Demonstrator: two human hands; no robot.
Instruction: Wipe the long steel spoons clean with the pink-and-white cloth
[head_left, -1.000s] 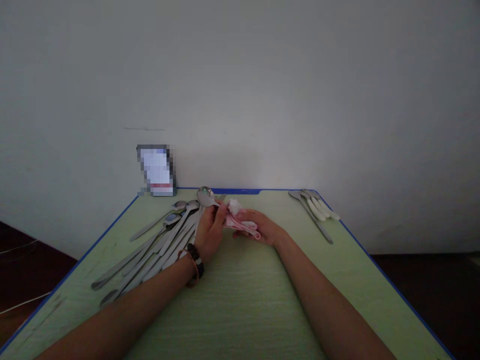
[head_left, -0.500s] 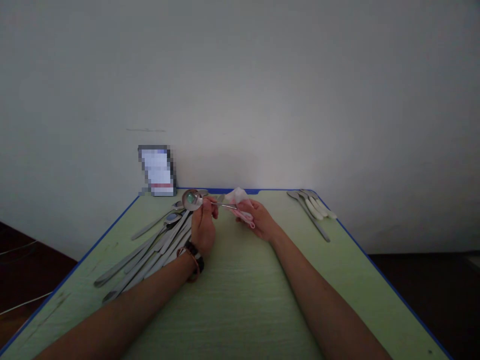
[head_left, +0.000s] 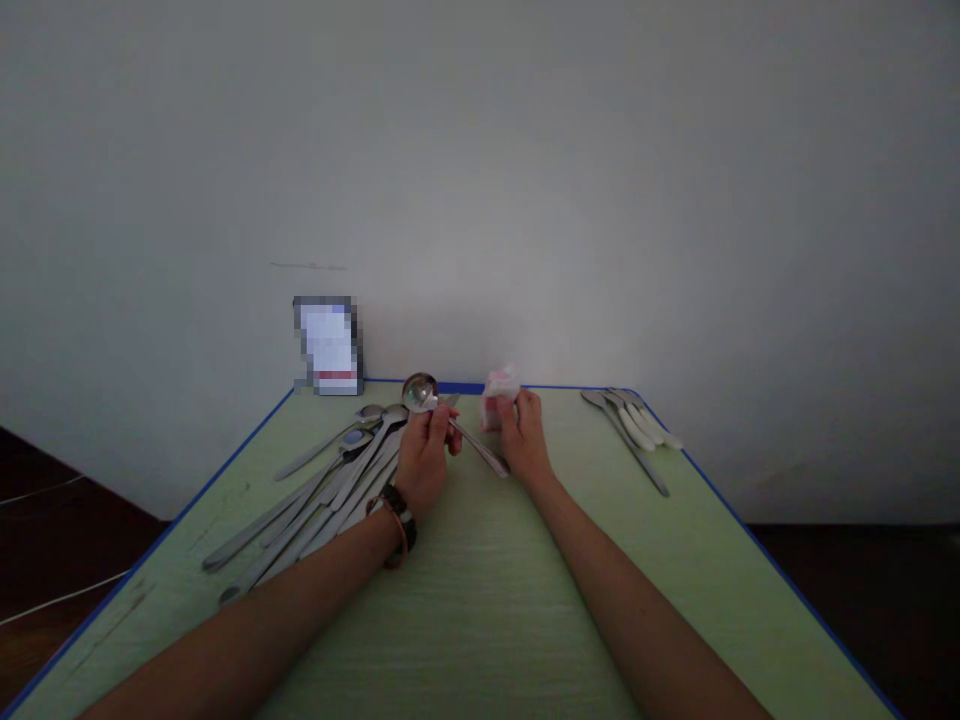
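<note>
My left hand (head_left: 424, 455) is closed around the neck of a metal spoon (head_left: 480, 446). The spoon's round, shiny bowl points up and away on the left, and its handle slants down to the right. A pink and white cloth (head_left: 499, 398) is gripped by my right hand (head_left: 525, 440), apart from the spoon's bowl. The handle's end lies close to my right hand. Beside and partly behind my left hand is a loose pile of metal cutlery (head_left: 330, 490), with several spoons showing.
A blurred-out phone (head_left: 328, 345) leans on the wall at the table's back left. At the right lie a metal spoon (head_left: 630, 445) and several white-handled pieces of cutlery (head_left: 637, 425). The light green table (head_left: 487, 620) has a blue edge and meets the wall.
The cloth was around the spoon's handle; now the handle is bare and my right hand holds the cloth away from it. My left hand went left, then back right, with the spoon.
</note>
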